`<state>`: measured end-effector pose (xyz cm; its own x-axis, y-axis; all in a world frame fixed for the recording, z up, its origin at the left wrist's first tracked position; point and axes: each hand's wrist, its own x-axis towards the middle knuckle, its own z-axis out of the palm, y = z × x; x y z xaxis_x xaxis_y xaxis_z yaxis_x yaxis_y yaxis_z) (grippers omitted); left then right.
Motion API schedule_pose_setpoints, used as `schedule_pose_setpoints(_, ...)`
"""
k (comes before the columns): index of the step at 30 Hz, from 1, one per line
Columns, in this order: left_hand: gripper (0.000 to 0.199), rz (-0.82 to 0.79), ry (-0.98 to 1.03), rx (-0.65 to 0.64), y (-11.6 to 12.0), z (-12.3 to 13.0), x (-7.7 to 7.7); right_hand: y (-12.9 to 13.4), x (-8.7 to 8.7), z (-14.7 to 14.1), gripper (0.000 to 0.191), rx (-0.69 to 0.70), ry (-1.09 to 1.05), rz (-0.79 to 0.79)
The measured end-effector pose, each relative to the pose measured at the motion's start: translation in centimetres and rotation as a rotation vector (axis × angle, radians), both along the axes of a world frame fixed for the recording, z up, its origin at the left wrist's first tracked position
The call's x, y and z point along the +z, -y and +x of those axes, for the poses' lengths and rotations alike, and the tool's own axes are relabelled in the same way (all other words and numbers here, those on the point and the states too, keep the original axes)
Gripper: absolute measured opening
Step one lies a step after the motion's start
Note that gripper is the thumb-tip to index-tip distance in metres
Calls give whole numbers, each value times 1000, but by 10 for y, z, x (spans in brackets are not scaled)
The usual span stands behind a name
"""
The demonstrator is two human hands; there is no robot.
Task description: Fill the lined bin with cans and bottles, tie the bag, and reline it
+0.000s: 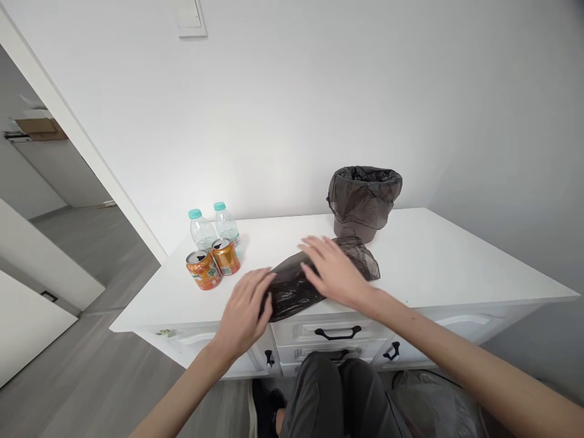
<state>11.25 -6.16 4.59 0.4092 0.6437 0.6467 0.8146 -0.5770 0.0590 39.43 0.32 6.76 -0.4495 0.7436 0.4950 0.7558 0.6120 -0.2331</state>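
A dark, translucent garbage bag [292, 292] lies stretched and crumpled along the front of the white tabletop. My left hand [246, 304] has its fingers and thumb curled around the bag's left end; part of the grip is hidden. Over the bag's middle and right part, my right hand [335, 271] is open, with fingers stretched out and thumb apart. Behind it stands a small bin [349, 232] lined with a similar bag [360, 198], its edge folded over the rim.
Two orange cans [205, 271] with opened tops stand at the table's left, in front of two clear bottles [202, 232] with teal caps. Below the white tabletop [456, 261] are drawers with black handles [337, 333]. A wall rises behind; a doorway is at left.
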Motion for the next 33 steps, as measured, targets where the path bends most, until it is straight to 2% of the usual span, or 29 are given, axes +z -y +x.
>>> schedule_pose_setpoints(2,53,-86,-149,-75,-6,2,-8,7,-14,-23,63,92,82,-39)
schedule_pose_setpoints(5,56,-259,-279,-30,-26,-9,-32,0,-31,-29,71,78,170,-194)
schedule_pose_setpoints(8,57,-357,-311,-8,-40,-30,-52,-22,-47,-5,73,9,192,-384)
schedule_pose_setpoints(11,58,-355,-287,-46,-38,-49,-57,-44,-62,25,71,-20,169,-451)
schedule_pose_setpoints(15,70,-358,-271,-109,-20,-70,-47,-63,-76,46,73,-7,177,-442)
schedule_pose_setpoints(18,78,-385,-269,-154,-5,-90,-41,-58,-73,44,75,-8,163,-449)
schedule_pose_setpoints(21,67,-379,-233,-164,8,-104,-34,-27,-59,29,75,38,89,-419)
schedule_pose_setpoints(23,66,-352,-201,-155,19,-103,-23,7,-49,13,75,173,54,-396)
schedule_pose_setpoints(26,65,-249,-155,-180,38,-76,6,60,-38,-18,94,386,-7,-378)
schedule_pose_setpoints(27,64,-191,-139,-197,45,-63,17,74,-36,-29,103,421,-57,-372)
schedule_pose_setpoints(28,63,-127,-128,-213,51,-49,27,86,-35,-39,103,433,-130,-379)
schedule_pose_setpoints(31,69,72,-103,-206,64,-11,49,104,-35,-58,71,385,-430,-527)
schedule_pose_setpoints(33,76,158,-76,-150,65,8,53,99,-36,-58,61,266,-640,-687)
